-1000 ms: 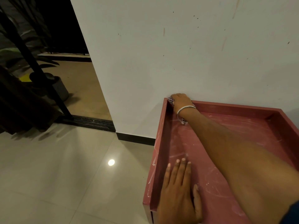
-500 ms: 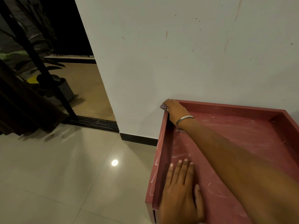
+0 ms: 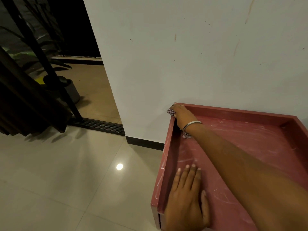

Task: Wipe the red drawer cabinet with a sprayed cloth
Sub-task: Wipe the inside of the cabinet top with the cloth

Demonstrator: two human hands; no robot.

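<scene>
right hand (image 3: 180,115) fingers curl over checked cloth (image 3: 171,112) at far-left corner of red wooden drawer cabinet's (image 3: 250,147) raised rim | left hand (image 3: 186,199) flat, fingers straight, bracing near-left top | risk: cloth slipping off rim, white streaks left behind

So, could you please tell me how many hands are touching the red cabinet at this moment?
2. The right hand grips the checked cloth at the far left corner of the red cabinet; the left hand rests flat on its top near the front left edge.
</scene>
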